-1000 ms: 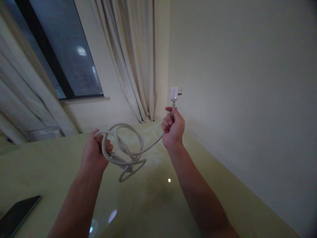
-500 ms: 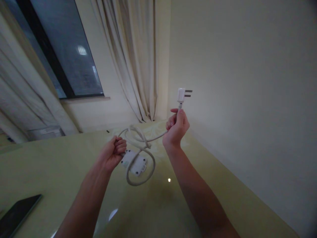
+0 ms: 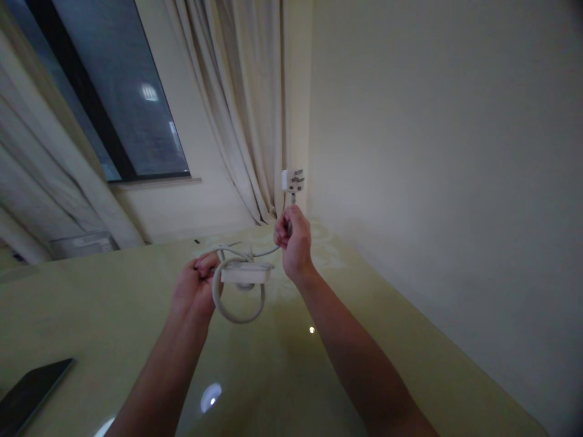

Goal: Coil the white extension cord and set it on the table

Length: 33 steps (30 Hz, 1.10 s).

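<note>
A white extension cord is held up between my hands, above the table. My right hand [image 3: 296, 243] is closed around the cord just below the plug [image 3: 291, 180], which points upward with its metal prongs facing right. My left hand [image 3: 195, 286] is closed on the cord at the other end, beside the white socket block [image 3: 246, 275]. The block now shows its narrow side. A loose loop of cord [image 3: 240, 319] hangs below the block, and more coils lie behind it. My left fingers are partly hidden by the loop.
Beneath my hands spreads a glossy greenish-yellow table [image 3: 113, 315]. A dark flat device [image 3: 34, 391] lies at its left front, and a small black object [image 3: 197, 241] near the far edge. A bare wall [image 3: 446, 182] borders the right; curtains [image 3: 246, 109] and a window [image 3: 122, 91] stand behind.
My right hand moved left with the plug, whose prongs turned partly toward me. The socket block tipped from its broad face to its side and rose slightly. My left hand shifted slightly left.
</note>
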### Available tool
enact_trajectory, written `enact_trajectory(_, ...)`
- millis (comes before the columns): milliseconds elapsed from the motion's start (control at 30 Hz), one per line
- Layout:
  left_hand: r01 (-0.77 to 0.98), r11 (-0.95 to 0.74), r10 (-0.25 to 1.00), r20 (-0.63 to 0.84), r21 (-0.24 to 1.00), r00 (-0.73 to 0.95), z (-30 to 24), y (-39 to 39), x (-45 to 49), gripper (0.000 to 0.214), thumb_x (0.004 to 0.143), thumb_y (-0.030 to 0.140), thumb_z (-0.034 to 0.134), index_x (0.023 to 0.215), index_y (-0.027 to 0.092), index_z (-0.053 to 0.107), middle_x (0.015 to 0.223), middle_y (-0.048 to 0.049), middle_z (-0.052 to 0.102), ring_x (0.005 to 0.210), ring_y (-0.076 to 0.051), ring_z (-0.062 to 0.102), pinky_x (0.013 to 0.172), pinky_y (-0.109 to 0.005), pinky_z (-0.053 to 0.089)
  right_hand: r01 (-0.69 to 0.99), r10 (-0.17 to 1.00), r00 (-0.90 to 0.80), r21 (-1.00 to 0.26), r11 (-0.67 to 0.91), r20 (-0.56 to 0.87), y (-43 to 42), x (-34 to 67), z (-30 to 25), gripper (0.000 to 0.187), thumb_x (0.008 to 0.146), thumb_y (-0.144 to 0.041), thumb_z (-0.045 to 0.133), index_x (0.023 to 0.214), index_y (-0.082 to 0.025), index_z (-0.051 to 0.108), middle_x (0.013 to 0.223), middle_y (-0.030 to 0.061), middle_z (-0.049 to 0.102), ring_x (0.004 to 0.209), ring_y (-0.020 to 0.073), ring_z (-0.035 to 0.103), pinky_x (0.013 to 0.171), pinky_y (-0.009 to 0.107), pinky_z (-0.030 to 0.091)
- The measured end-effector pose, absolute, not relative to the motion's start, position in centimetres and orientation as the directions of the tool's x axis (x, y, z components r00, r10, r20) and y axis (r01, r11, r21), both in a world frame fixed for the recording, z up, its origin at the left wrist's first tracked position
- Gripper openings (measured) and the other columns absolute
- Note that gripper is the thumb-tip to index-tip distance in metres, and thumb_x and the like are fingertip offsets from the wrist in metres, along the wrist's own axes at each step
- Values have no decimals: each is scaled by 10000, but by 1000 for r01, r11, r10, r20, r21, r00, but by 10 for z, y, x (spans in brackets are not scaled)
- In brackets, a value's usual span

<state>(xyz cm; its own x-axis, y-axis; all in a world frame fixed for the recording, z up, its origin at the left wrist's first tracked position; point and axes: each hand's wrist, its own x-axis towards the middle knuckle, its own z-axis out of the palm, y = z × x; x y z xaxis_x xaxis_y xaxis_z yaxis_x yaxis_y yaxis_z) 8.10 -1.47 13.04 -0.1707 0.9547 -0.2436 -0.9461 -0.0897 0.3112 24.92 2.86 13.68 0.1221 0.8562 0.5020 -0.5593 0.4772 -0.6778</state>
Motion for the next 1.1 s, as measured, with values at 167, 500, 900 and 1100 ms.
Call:
enact_trajectory(167, -956, -251, 932, -227, 155, -282, 143, -16, 59, 351, 901, -91, 220, 809, 245, 262, 588, 90, 327, 421, -51, 414, 459, -107, 404, -400, 765, -230, -775, 489, 601, 21, 235, 125, 490, 867, -611, 758, 897, -262, 416, 767, -68, 543, 661, 110, 499, 650, 254, 471)
enact_trajectory(500, -891, -295, 918, -157, 343, -365, 151, -19, 49, 350, 1103, 174, 269, 829, 192, 485, 659, 8, 562, 548, -108, 590, 559, -215, 566, -277, 789, -313, -846, 456, 528, 18, 222, 111, 627, 664, -408, 952, 1003, -267, 444, 976, -22, 686, 823, 175, 693, 690, 307, 593)
enact_trajectory(900, 310, -536, 687, 620, 785, -380, 139, -39, 93, 314, 915, 502, 711, 935, 190, 692, 949, -64, 700, 888, -214, 666, 833, -339, 557, -454, 882, 248, -756, 472, 401, 28, 245, 135, 644, 603, -403, 980, 891, -259, 422, 713, -119, 483, 604, 77, 511, 611, 216, 506)
enact_trajectory(1100, 617, -527, 759, 651, 585, 31, 137, -43, 90, 515, 892, 310, 622, 1395, 221, 555, 1340, -107, 679, 1256, -305, 629, 1108, -503, 462, -433, 861, 271, -744, 508, 430, 27, 246, 138, 649, 595, -399, 983, 927, -261, 442, 726, -119, 479, 598, 76, 520, 591, 210, 495)
